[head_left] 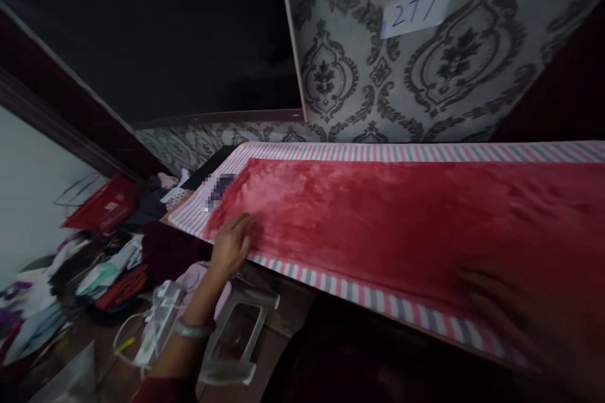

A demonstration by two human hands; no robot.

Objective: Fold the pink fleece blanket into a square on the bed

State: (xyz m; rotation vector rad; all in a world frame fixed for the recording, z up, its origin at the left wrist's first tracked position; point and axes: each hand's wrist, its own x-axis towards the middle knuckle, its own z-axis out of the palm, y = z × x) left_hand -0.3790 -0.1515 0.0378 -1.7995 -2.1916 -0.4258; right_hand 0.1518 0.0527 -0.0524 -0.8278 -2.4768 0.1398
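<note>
My left hand (230, 245), loosely unclenched, touches the red plush cloth (359, 220); my right hand (513, 308), blurred, fingers outstretched over it.

Plush red cloth (354, 214), matt paper sign (401, 26)

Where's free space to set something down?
Red cloth between left hand and right hand; narrow striped cloth strip between red cloth and patterned wall. Crowded: striped cloth's left end, with blurred dark item; below left, heaped clothes.
</note>
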